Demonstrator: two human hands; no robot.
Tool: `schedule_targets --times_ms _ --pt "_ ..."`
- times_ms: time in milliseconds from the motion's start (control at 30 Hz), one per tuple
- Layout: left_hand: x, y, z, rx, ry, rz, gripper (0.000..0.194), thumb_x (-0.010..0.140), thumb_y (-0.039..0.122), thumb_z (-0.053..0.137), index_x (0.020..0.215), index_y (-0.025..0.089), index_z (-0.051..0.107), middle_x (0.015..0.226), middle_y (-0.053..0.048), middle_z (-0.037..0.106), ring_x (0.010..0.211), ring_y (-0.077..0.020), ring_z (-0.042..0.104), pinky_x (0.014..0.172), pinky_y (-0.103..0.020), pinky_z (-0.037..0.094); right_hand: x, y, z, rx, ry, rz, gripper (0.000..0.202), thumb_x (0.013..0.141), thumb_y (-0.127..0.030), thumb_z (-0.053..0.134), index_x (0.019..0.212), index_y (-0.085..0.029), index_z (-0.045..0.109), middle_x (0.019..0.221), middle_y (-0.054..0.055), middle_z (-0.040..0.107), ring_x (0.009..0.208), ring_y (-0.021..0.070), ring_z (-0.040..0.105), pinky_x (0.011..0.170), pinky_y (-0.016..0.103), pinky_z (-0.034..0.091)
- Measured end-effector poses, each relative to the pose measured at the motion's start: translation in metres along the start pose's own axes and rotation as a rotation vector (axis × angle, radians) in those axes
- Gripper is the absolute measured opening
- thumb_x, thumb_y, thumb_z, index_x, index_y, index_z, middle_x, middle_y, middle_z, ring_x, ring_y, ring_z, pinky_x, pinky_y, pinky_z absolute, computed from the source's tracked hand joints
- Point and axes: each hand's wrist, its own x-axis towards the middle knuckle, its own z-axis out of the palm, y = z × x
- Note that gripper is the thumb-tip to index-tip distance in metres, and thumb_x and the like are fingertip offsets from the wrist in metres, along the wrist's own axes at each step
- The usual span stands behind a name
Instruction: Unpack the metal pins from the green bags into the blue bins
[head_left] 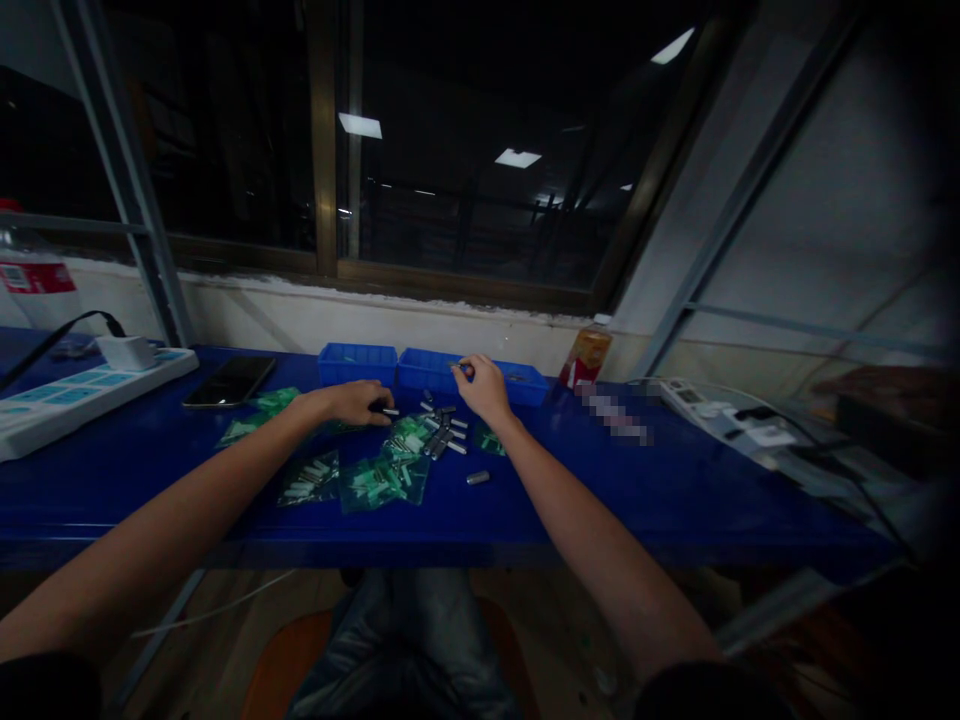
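Note:
My left hand (358, 402) is closed, with a small silvery metal cylinder (390, 411) between its fingertips, above the pile on the blue table. In a pinch of thumb and fingers, my right hand (484, 386) has a small shiny metal piece (455, 366), held over the front of a blue plastic bin (420, 372). Between and below the hands lie several loose metal cylinders (446, 436). One more metal cylinder (478, 478) rests apart, nearer the front edge. Clear bags with greenish-white slim parts (379, 483) spread to the left of the cylinders.
Another blue bin (357, 352) stands at the back by the wall. On the left are a phone (229, 382), a white power strip (90, 390) and a plastic bottle (41, 280). A drink bottle (585, 356) and a second power strip (720, 425) occupy the right.

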Motion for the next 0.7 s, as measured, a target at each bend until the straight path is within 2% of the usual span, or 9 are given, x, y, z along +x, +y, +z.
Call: schedule_targets --times_ms 133,267,400,700 --pt "0.003 -0.003 0.008 0.063 0.012 0.015 0.019 0.08 0.029 0.048 0.091 0.018 0.058 0.096 -0.006 0.059 0.085 -0.0164 0.055 0.078 -0.025 0.041 0.001 0.02 0.003 -0.126 0.004 0.096 0.018 0.078 -0.029 0.051 0.083 -0.017 0.062 0.08 0.005 0.057 0.077 0.0181 0.051 0.073 0.029 0.039" --pt "0.007 0.002 0.015 0.12 0.061 0.018 0.016 0.08 0.025 0.046 0.09 0.016 0.056 0.093 -0.007 0.057 0.087 -0.0183 0.054 0.08 -0.027 0.041 -0.001 0.016 0.005 -0.25 -0.012 0.148 0.02 0.079 -0.032 0.05 0.085 -0.018 0.063 0.088 0.008 0.059 0.086 0.0208 0.05 0.074 0.031 0.037" --pt "0.008 0.004 0.017 0.131 0.063 0.013 0.016 0.081 0.024 0.045 0.09 0.017 0.055 0.093 -0.006 0.057 0.086 -0.0182 0.053 0.08 -0.028 0.041 -0.002 0.013 0.008 -0.301 -0.029 0.174 0.022 0.08 -0.034 0.049 0.087 -0.019 0.063 0.093 0.009 0.06 0.09 0.0223 0.049 0.074 0.032 0.037" --pt "0.009 0.011 0.015 0.16 0.091 -0.041 0.024 0.086 0.024 0.034 0.088 0.017 0.056 0.093 -0.009 0.061 0.084 -0.0199 0.057 0.076 -0.029 0.04 -0.001 0.019 0.012 -0.31 -0.021 0.194 0.027 0.08 -0.038 0.048 0.084 -0.018 0.065 0.089 0.009 0.06 0.089 0.0227 0.048 0.074 0.033 0.038"
